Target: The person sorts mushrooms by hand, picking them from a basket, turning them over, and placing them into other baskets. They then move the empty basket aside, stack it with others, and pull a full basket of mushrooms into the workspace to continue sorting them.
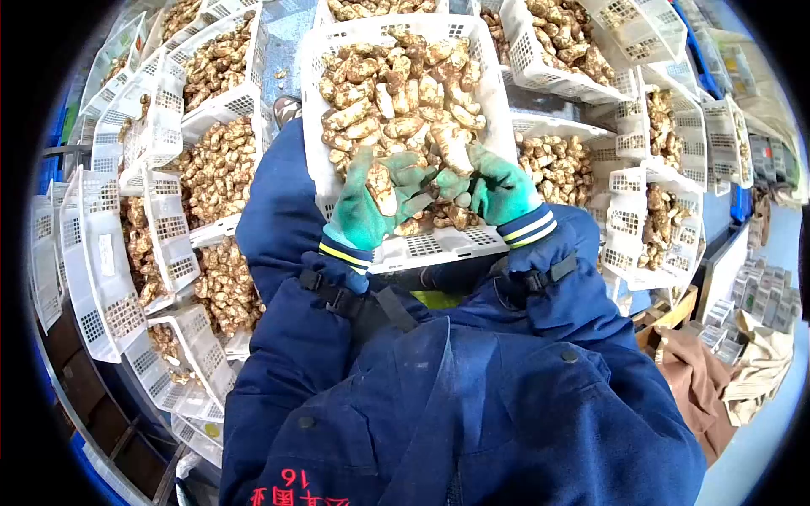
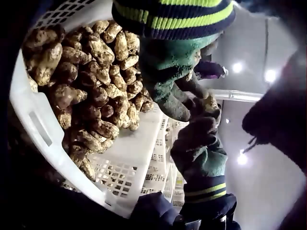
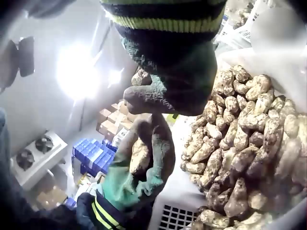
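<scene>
Green gloves cover both hands. In the head view, the left hand (image 1: 359, 207) grips a brown-and-white mushroom (image 1: 381, 190) against its palm; that mushroom (image 3: 140, 157) also shows in the right wrist view. The right hand (image 1: 506, 190) pinches another mushroom (image 1: 453, 150) at its lower end. The fingertips of both hands are close together over the near edge of a white crate (image 1: 498, 51) heaped with mushrooms (image 1: 405, 93). In the left wrist view, the left hand (image 2: 170, 72) is above the right hand (image 2: 201, 153). The right wrist view shows the right hand (image 3: 172, 81) partly hiding its mushroom (image 3: 140, 76).
White crates of mushrooms stand to the left (image 1: 221, 173) and right (image 1: 557, 169) of the central crate, some stacked. Brown cloth (image 1: 696, 379) lies at the lower right. Blue boxes (image 3: 95, 154) and a fan unit (image 3: 38, 155) appear in the right wrist view.
</scene>
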Demonstrator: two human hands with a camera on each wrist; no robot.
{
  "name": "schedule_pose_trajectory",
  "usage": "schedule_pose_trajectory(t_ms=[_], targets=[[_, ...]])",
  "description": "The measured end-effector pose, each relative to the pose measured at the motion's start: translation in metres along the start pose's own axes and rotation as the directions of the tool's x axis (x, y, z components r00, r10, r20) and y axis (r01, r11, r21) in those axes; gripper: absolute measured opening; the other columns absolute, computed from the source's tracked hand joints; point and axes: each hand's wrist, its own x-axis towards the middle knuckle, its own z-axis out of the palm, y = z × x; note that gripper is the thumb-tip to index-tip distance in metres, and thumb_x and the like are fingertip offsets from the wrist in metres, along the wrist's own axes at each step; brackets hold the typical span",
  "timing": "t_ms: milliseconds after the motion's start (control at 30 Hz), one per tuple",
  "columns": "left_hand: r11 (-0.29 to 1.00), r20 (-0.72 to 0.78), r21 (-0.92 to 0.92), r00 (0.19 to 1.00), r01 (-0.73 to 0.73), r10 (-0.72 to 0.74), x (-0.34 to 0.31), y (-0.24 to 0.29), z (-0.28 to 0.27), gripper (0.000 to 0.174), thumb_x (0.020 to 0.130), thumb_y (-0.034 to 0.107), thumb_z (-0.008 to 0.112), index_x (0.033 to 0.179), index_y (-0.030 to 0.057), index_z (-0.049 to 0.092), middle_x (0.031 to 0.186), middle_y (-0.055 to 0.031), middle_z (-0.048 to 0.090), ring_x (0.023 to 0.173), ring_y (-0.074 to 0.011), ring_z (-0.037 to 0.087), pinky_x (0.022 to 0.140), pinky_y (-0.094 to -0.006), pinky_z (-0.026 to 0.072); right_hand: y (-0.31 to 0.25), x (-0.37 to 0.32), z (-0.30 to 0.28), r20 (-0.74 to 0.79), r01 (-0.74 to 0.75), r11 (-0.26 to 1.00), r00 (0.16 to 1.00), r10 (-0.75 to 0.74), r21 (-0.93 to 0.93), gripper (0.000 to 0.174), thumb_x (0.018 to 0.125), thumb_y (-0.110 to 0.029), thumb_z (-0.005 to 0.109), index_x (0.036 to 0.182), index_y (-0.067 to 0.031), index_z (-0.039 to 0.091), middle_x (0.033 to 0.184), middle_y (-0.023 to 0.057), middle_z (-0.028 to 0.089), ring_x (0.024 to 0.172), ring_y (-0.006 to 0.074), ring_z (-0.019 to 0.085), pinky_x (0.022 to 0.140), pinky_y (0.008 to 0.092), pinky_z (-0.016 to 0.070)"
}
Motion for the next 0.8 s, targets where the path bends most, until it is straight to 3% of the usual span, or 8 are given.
schedule_pose_trajectory(t_ms=[167,233,333,367,467,600,667,800], targets=[[0.997,0.050,-0.044,0.996,-0.071,0.073,0.012,-0.011,-0.015,0.053,0.092,0.049,0.048,0.130,0.0121,0.046,0.123,-0.0082,0.054,0.110,-0.0236,0.054,0.094,-0.0448,0.0452,0.027,-0.005,0.053,-0.085,0.174,0.603,0.923,-0.375,-0.778,0.038,0.089,-0.026,0.057,0.119,-0.0029,0.056,0.081,0.0063,0.066,0.066,0.0140,0.062,0.056,0.0254,0.0463],[0.990,0.098,0.000,0.985,-0.141,0.140,0.023,-0.014,-0.024,0.049,0.095,0.043,0.047,0.134,0.0138,0.043,0.123,-0.0078,0.053,0.109,-0.0227,0.055,0.094,-0.0428,0.0462,0.030,-0.003,0.050,0.367,0.313,-0.191,0.773,-0.517,-0.930,0.035,0.086,-0.022,0.060,0.118,-0.0085,0.058,0.079,0.0163,0.062,0.072,0.0315,0.062,0.064,0.0385,0.0481],[0.986,0.117,0.093,0.985,-0.142,0.130,0.008,-0.008,-0.012,0.048,0.096,0.030,0.049,0.138,0.0113,0.037,0.130,-0.0117,0.050,0.113,-0.0234,0.054,0.093,-0.0396,0.0492,0.021,0.001,0.034,0.304,0.471,0.146,0.747,-0.591,-0.870,0.029,0.089,-0.019,0.056,0.113,-0.0045,0.060,0.085,0.0143,0.066,0.076,0.0259,0.065,0.069,0.0334,0.0496],[0.990,0.101,0.100,0.991,-0.096,0.086,0.002,-0.004,-0.004,0.048,0.096,0.029,0.050,0.139,0.0112,0.037,0.131,-0.0128,0.050,0.114,-0.0234,0.054,0.093,-0.0396,0.0496,0.014,-0.004,0.035,-0.002,0.314,0.449,0.817,-0.577,-0.837,0.025,0.092,-0.018,0.053,0.111,-0.0031,0.060,0.086,0.0089,0.068,0.074,0.0164,0.063,0.067,0.0279,0.0492],[0.971,0.084,0.219,0.993,-0.101,0.085,0.009,-0.005,-0.017,0.046,0.097,0.026,0.049,0.139,0.0113,0.037,0.132,-0.0096,0.050,0.116,-0.0231,0.053,0.093,-0.0387,0.0489,-0.005,-0.009,-0.002,-0.167,0.116,0.631,0.914,-0.371,-0.767,0.026,0.094,-0.015,0.050,0.116,-0.0032,0.057,0.088,0.0051,0.067,0.072,0.0098,0.059,0.065,0.0235,0.0483],[0.968,0.049,0.147,0.979,-0.205,0.199,0.008,-0.004,-0.025,0.050,0.088,0.008,0.060,0.135,0.0090,0.041,0.125,-0.0144,0.054,0.111,-0.0259,0.056,0.088,-0.0384,0.0512,0.031,-0.006,0.010,0.119,0.210,0.300,0.948,-0.294,-0.930,0.058,0.087,-0.012,0.057,0.139,-0.0017,0.034,0.127,0.0139,0.053,0.117,0.0211,0.051,0.094,0.0315,0.0433],[0.965,-0.158,0.179,0.963,-0.191,0.220,0.004,0.000,-0.035,0.048,0.083,-0.002,0.060,0.128,0.0075,0.047,0.124,-0.0144,0.056,0.110,-0.0260,0.057,0.088,-0.0397,0.0506,0.051,-0.010,0.023,0.119,0.163,0.168,0.962,-0.245,-0.972,0.055,0.086,-0.020,0.057,0.134,-0.0017,0.038,0.118,0.0203,0.057,0.109,0.0290,0.057,0.089,0.0367,0.0459],[0.901,-0.048,0.283,0.933,-0.329,0.356,0.011,0.008,-0.028,0.051,0.086,-0.001,0.055,0.135,0.0015,0.040,0.132,-0.0183,0.049,0.117,-0.0276,0.053,0.099,-0.0404,0.0439,0.060,-0.022,0.031,0.032,0.049,-0.126,0.990,0.136,-0.991,0.036,0.089,-0.037,0.051,0.105,-0.0057,0.049,0.087,0.0177,0.063,0.085,0.0374,0.061,0.072,0.0448,0.0470]])
